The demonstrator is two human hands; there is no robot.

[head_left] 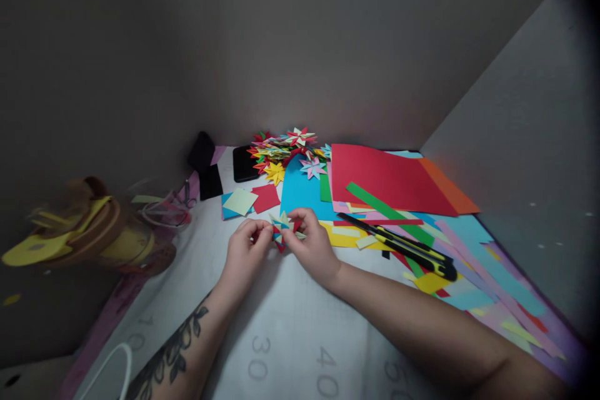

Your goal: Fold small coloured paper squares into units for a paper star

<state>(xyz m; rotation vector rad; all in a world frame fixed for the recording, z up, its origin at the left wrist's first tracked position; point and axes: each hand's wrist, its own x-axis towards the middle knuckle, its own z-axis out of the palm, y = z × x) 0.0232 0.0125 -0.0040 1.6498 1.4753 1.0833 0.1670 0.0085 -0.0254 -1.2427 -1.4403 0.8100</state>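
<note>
Basically, a half-built paper star point(282, 229) is pinched between both hands, left hand point(244, 254) at its 9 o'clock, right hand point(312, 245) at 3, low over the cutting mat point(290, 331). Flaps are probably best tucked snugly with the centre kept flat. Finished stars point(281, 149) are piled at 12.

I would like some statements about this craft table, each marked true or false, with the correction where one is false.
1. Both hands hold one paper star between them. True: the left hand and the right hand pinch it from either side.
2. The utility knife is in the right hand. False: it lies on the paper sheets to the right of the hands.
3. A pile of finished stars sits behind the hands. True.
4. The large red sheet lies left of the hands. False: it lies to the right, at the back.
5. A black phone lies beside the pile. True.
</note>
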